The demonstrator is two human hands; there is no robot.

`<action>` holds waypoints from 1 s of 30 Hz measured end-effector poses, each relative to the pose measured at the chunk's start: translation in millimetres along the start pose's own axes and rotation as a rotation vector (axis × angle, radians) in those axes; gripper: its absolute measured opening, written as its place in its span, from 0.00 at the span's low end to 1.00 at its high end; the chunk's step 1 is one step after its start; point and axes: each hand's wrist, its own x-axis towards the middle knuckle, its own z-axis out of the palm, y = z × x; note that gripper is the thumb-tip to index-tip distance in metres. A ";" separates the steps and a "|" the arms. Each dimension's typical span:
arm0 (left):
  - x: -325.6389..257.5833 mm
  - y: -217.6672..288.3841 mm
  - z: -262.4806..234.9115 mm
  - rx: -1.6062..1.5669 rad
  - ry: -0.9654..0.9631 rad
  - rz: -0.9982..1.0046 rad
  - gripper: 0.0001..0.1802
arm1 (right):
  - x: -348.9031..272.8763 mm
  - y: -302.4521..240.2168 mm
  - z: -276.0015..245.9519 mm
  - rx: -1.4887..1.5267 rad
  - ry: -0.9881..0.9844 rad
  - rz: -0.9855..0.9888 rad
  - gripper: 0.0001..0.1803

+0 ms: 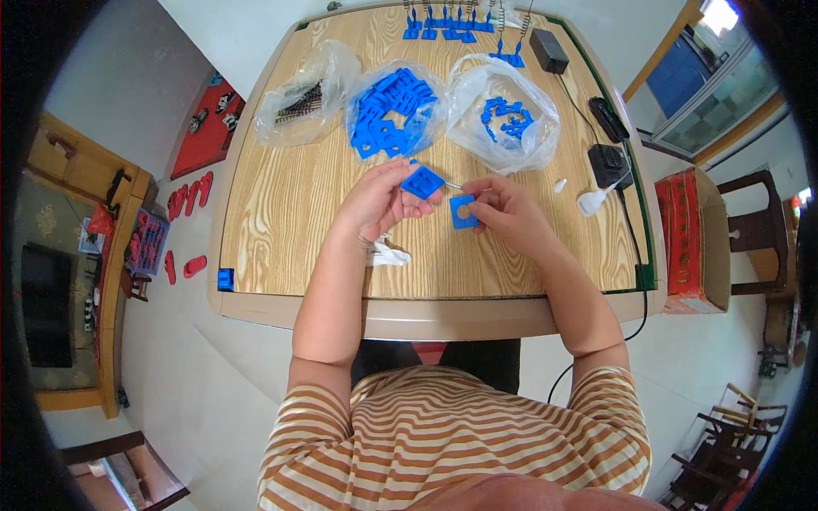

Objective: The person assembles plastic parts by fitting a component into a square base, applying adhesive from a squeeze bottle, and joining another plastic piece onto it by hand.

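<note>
My left hand (381, 201) is closed round a blue square piece (423, 182) with raised detail on its face, held tilted above the table. A thin light-coloured rod (452, 185) lies between that piece and my right hand (509, 215). The fingers of my right hand pinch a flat blue square plate (457, 224) with a round hole in it. Whether those fingers also grip the rod, I cannot tell. Crumpled white tissue (390, 254) rests on the table by my left wrist.
Beyond my hands stand clear plastic bags: one with dark coiled parts (300, 102), one with blue plates (394, 111), one with small blue pieces (509, 117). Blue-based pieces with springs (460, 25) line the far edge. Black adapters (550, 51) and cables run along the right.
</note>
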 end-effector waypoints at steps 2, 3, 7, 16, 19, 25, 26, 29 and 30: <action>0.4 -0.6 -2.0 -0.085 -0.026 0.029 0.14 | -0.4 1.4 -0.6 -0.006 -0.006 0.041 0.12; -0.1 -0.1 1.2 -0.085 -0.027 0.028 0.14 | -0.4 2.6 -1.3 -0.006 -0.005 0.042 0.12; -0.5 -0.3 9.4 0.018 0.088 -0.007 0.14 | 0.7 4.3 -4.1 -0.049 -0.025 0.043 0.12; 2.2 -1.8 8.1 0.048 0.049 -0.136 0.26 | 1.0 2.1 -4.3 -0.047 -0.042 0.094 0.12; 3.2 -2.5 3.9 -0.025 -0.009 -0.124 0.32 | 1.7 4.0 -4.5 -0.036 -0.040 0.074 0.12; 3.6 -5.5 2.3 0.023 0.002 -0.120 0.33 | 1.4 4.6 -5.5 -0.056 -0.025 0.054 0.12; 3.3 -5.7 2.7 0.047 0.017 -0.120 0.31 | 1.2 4.2 -5.4 -0.054 -0.021 0.053 0.12; 3.3 -6.3 0.7 0.267 0.111 -0.111 0.23 | 0.1 2.3 -5.3 -0.131 -0.023 0.072 0.13; 2.4 -6.5 0.6 0.268 0.110 -0.112 0.23 | -0.9 2.2 -6.2 -0.131 -0.022 0.073 0.13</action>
